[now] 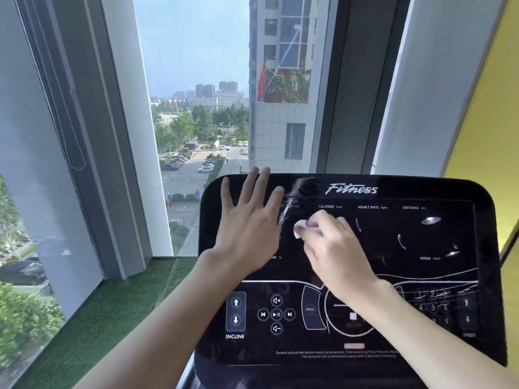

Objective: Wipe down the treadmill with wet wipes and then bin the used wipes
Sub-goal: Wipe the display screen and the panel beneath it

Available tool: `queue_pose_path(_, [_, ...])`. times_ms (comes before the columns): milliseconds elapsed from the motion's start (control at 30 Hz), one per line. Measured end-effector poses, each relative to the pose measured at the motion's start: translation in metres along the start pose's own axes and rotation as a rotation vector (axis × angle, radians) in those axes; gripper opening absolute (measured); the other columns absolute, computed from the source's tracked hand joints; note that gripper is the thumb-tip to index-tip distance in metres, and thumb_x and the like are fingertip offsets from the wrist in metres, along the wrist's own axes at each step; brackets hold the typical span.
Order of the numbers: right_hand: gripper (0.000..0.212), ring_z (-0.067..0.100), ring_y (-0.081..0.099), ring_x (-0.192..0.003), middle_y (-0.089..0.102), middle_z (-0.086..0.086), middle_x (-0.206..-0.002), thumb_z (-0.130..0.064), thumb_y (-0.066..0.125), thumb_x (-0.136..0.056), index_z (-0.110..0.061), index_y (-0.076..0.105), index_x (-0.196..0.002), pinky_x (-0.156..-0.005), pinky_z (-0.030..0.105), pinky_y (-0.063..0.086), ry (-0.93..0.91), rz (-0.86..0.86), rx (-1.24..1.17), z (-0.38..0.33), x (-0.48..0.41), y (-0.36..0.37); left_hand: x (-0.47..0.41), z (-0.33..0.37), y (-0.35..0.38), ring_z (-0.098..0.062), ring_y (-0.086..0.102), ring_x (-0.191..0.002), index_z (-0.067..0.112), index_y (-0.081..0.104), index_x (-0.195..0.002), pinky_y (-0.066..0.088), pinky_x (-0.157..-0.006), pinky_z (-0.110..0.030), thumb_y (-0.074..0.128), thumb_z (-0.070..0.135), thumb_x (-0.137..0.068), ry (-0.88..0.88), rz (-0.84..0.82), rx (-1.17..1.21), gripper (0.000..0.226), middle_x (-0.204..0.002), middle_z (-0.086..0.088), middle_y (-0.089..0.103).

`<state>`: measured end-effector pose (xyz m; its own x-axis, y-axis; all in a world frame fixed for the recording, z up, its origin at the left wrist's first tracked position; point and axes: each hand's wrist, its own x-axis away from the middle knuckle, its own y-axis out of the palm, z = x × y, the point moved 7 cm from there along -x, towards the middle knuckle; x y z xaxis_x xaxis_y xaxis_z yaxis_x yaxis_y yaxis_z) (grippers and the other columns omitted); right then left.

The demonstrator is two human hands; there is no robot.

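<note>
The treadmill's glossy black console [421, 234] fills the lower right of the head view, with display labels on top and touch buttons below. My right hand [334, 248] presses a small crumpled white wet wipe [300, 228] against the upper left part of the display; only a corner of the wipe shows past my fingers. My left hand [250, 217] lies flat on the console's top left corner, fingers spread, holding nothing. Wet streaks show on the glass between the two hands.
A tall window [196, 108] stands right behind the console, with grey frames [92, 136] on the left. Green artificial turf [112, 318] covers the sill at lower left. A yellow wall [488, 122] runs along the right. No bin is in view.
</note>
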<state>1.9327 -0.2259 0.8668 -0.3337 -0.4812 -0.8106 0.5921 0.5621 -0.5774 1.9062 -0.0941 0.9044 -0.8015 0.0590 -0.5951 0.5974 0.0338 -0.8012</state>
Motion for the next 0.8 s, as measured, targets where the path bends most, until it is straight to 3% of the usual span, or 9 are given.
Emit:
queue_pose_path(67, [0.026,0.021,0.050,-0.063,0.057,0.006,-0.086,0.012,0.067,-0.076,-0.005,0.074,-0.095,-0.071,0.028,0.037,0.200,0.098,-0.057,0.017,-0.002,-0.007,0.000,0.001,0.002,-0.026,-0.013,-0.152,0.019,0.023,-0.150,-0.001,-0.117,-0.065,0.042,0.019,-0.093,0.008,0.004,-0.007,0.060,-0.165,-0.011,-0.004])
queue_pose_path(100, [0.025,0.020,0.047,-0.062,0.057,0.007,-0.086,0.012,0.065,-0.077,-0.004,0.074,-0.094,-0.069,0.027,0.038,0.194,0.096,-0.047,0.010,-0.001,-0.006,0.000,0.001,0.003,-0.027,-0.012,-0.152,0.019,0.024,-0.149,0.000,-0.117,-0.065,0.043,0.020,-0.092,0.006,0.011,-0.009,0.060,-0.165,-0.011,-0.002])
queue_pose_path(200, [0.019,0.019,0.047,-0.061,0.056,0.005,-0.083,0.009,0.059,-0.083,-0.005,0.070,-0.088,-0.066,0.029,0.041,-0.076,-0.017,0.036,-0.018,0.011,0.003,-0.002,0.002,0.002,-0.030,-0.004,-0.152,0.018,0.030,-0.146,0.003,-0.116,-0.067,0.046,0.021,-0.091,0.004,0.031,-0.007,0.058,-0.164,-0.013,0.006])
queue_pose_path(333, [0.022,0.022,0.046,-0.060,0.055,0.006,-0.083,0.010,0.061,-0.079,-0.006,0.071,-0.090,-0.065,0.033,0.044,0.186,0.102,-0.016,0.015,0.002,-0.008,-0.002,0.005,0.001,-0.032,-0.005,-0.152,0.017,0.029,-0.145,0.002,-0.115,-0.068,0.046,0.020,-0.092,-0.001,0.015,-0.011,0.056,-0.164,-0.014,0.005])
queue_pose_path(467, [0.025,0.017,0.037,-0.060,0.052,0.005,-0.078,0.014,0.068,-0.072,-0.006,0.069,-0.087,-0.062,0.029,0.044,-0.102,-0.055,0.078,-0.018,0.011,0.001,-0.004,0.008,0.002,-0.033,-0.010,-0.151,0.020,0.025,-0.146,-0.001,-0.115,-0.068,0.046,0.020,-0.091,-0.017,-0.010,-0.003,0.059,-0.163,-0.015,-0.001])
queue_pose_path(600, [0.026,0.013,0.037,-0.061,0.054,0.005,-0.082,0.012,0.070,-0.074,-0.009,0.070,-0.088,-0.066,0.029,0.043,0.171,0.054,-0.014,0.018,0.005,-0.011,-0.006,0.010,0.001,-0.034,-0.011,-0.151,0.021,0.023,-0.146,-0.001,-0.115,-0.069,0.045,0.021,-0.093,-0.022,-0.026,-0.001,0.057,-0.163,-0.015,-0.002])
queue_pose_path(633, [0.025,0.015,0.040,-0.060,0.053,0.005,-0.081,0.012,0.070,-0.074,-0.008,0.070,-0.087,-0.065,0.028,0.043,0.166,0.053,-0.012,0.013,0.006,-0.009,-0.006,0.011,0.002,-0.034,-0.011,-0.150,0.022,0.023,-0.146,-0.001,-0.115,-0.069,0.045,0.021,-0.093,-0.026,-0.032,-0.002,0.058,-0.163,-0.015,-0.002])
queue_pose_path(733, [0.023,0.018,0.044,-0.060,0.049,0.003,-0.076,0.012,0.067,-0.072,-0.006,0.068,-0.085,-0.062,0.029,0.041,-0.138,-0.077,0.089,-0.017,0.017,0.002,-0.007,0.014,0.002,-0.033,-0.013,-0.150,0.024,0.021,-0.147,-0.002,-0.115,-0.068,0.046,0.021,-0.092,-0.026,-0.047,-0.003,0.060,-0.163,-0.014,-0.004])
queue_pose_path(800, [0.022,0.018,0.051,-0.063,0.050,0.002,-0.079,0.009,0.063,-0.078,-0.008,0.070,-0.089,-0.067,0.030,0.040,-0.020,-0.030,0.037,0.000,0.012,-0.003,-0.008,0.017,0.000,-0.031,-0.015,-0.151,0.023,0.021,-0.147,-0.004,-0.116,-0.066,0.045,0.020,-0.092,-0.003,-0.036,0.008,0.060,-0.164,-0.013,-0.005])
